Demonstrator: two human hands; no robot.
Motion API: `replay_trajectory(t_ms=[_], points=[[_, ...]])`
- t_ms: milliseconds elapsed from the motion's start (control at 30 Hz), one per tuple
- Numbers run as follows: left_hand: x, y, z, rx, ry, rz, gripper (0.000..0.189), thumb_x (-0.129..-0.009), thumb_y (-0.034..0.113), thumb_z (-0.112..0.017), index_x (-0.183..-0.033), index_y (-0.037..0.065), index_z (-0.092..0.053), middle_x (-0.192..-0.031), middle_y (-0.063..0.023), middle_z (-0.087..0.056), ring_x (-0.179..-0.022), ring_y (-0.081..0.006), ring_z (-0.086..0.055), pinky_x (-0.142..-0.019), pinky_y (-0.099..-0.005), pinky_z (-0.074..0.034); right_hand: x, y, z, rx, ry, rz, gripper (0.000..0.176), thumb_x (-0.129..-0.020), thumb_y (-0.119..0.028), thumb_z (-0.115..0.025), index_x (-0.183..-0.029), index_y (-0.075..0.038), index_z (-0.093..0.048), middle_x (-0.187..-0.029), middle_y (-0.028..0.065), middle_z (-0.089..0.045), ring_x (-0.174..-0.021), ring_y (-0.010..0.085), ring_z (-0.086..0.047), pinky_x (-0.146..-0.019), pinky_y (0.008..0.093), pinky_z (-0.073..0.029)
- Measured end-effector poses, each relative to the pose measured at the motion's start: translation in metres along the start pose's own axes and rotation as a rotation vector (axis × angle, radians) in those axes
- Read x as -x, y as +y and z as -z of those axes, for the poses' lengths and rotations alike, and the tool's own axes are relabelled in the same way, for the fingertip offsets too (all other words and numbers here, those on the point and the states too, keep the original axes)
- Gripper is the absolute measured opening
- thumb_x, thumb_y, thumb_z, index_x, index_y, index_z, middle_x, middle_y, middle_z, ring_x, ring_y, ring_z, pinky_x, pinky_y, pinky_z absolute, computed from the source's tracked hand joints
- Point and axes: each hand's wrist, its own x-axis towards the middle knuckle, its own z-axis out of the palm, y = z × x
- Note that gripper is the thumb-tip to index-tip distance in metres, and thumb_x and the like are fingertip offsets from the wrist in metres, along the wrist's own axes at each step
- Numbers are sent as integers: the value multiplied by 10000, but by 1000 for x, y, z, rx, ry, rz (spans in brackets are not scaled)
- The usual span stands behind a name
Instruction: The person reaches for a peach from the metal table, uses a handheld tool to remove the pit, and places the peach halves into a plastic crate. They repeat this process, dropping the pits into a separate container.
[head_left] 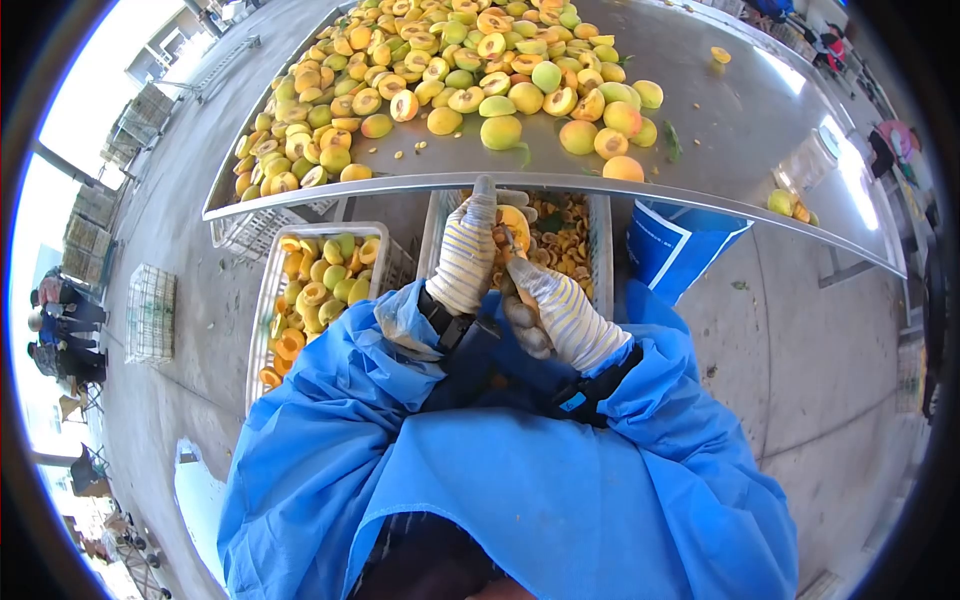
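My left hand [467, 250], in a striped knit glove, is closed round a halved yellow peach [517, 228], its thumb pointing up near the table edge. My right hand [565, 315], gloved likewise, has its fingers curled under and its thumb pressed toward the peach. A slim brownish thing shows between the right thumb and fingers; its kind cannot be made out. Both hands meet in front of the metal table [720, 185], above a crate [602, 240] of brown-orange pieces. On the table lies a big heap of peaches [440, 75], many cut in half.
To the left stands a white crate [262, 325] of peach halves. A blue bucket [668, 250] hangs or stands under the table's right side. A few pieces of fruit [790, 206] lie at the table's right corner. Other people [65, 320] are far left.
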Motion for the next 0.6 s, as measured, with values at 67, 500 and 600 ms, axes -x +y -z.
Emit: replay_trajectory(t_ms=[67, 500, 600], points=[[-6, -1, 3, -16, -71, 22, 594, -918, 571, -578, -1048, -5, -642, -917, -147, -696, -768, -192, -669, -713, -299, -563, -7, 0, 8, 287, 75, 141, 426, -960, -534, -528, -973, -111, -578, -665, 36, -549, -507, 174, -529, -463, 328, -424], [3, -1, -4, 139, -40, -20, 512, -950, 513, -562, -1097, 25, -606, -943, -129, -681, -831, -210, -677, -710, -326, -582, -11, 9, -2, 291, 138, 98, 464, -945, -574, -524, -941, -114, -579, -610, 58, -546, -452, 232, -538, -422, 376, -428], [4, 6, -6, 138, -43, -11, 516, -947, 524, -561, -1106, 35, -605, -957, -134, -685, -826, -208, -675, -708, -325, -577, 0, -3, -4, -65, 36, -100, 461, -911, -625, -551, -875, -166, -552, -562, -55, -409, -375, 63, -371, -335, 241, -287]])
